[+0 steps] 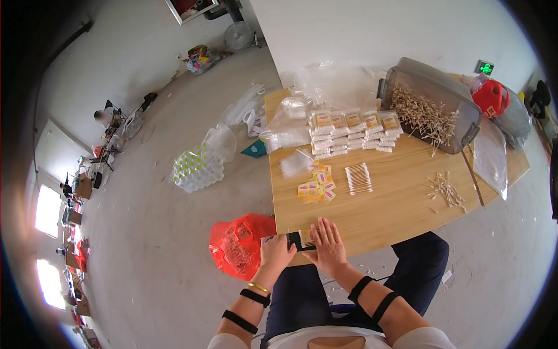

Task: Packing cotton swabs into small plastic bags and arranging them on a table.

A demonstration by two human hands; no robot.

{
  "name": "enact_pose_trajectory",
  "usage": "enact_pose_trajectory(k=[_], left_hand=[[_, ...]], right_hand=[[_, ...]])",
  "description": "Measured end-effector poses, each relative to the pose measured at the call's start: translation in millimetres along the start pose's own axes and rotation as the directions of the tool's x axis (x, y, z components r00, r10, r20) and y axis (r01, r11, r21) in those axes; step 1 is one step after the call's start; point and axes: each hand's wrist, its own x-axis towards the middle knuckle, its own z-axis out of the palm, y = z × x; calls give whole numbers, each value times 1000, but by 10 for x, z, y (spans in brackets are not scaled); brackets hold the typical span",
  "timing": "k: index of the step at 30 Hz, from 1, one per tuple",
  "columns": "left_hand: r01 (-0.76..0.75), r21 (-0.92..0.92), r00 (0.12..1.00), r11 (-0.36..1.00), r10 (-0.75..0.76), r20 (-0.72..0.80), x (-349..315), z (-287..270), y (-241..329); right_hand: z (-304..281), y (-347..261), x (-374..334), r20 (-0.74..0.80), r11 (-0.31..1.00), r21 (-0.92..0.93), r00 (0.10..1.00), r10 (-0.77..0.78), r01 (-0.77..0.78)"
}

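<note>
At the table's near edge my left hand (276,254) is closed, with its fingers curled at the end of a black flat object (293,240). What it grips, if anything, is hidden. My right hand (327,247) lies flat with fingers stretched, over a small pack of cotton swabs with a yellow card (306,237) beside the black object. Farther in, a row of loose cotton swabs (358,178) lies side by side. Left of it are a pile of yellow-and-white cards (318,185) and a stack of clear little bags (296,163).
Filled swab packs (351,131) are stacked at the back, beside a tipped grey bin (427,81) spilling cotton swabs. Scattered swabs (446,191) lie at the right. A red plastic bag (237,247) hangs by the left edge. Bagged bottles (197,167) rest on the floor.
</note>
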Motion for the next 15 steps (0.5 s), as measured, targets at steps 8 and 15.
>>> enact_pose_trajectory(k=[8, 15], left_hand=[[62, 61, 987, 996, -71, 148, 149, 76, -127], [198, -401, 978, 894, -206, 25, -12, 125, -196]], right_hand=[[17, -261, 46, -31, 999, 48, 1000, -4, 6], [90, -447, 78, 13, 1000, 27, 1000, -6, 6]])
